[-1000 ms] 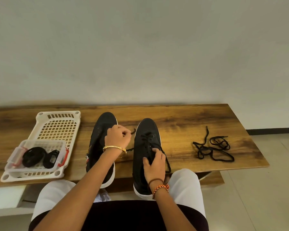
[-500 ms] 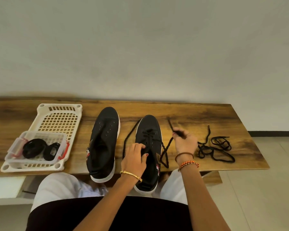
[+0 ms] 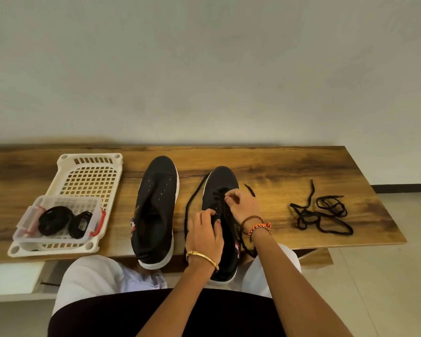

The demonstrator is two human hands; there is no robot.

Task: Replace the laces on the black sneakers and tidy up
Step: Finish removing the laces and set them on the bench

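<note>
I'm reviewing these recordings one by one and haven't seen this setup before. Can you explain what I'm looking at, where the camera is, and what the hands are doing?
There is no machine here: a person sits at a wooden bench, and the single camera is worn on their head, looking forward and down. On the bench stand two black sneakers. The left sneaker has bare eyelets. The right sneaker is being laced: the right hand pinches the lace near the eyelets, and the left hand rests on the shoe's tongue area, fingers curled; I cannot tell whether it grips anything. Further right lies a loose tangled black lace. At the left, a white basket holds a clear box with coiled black laces.
</note>
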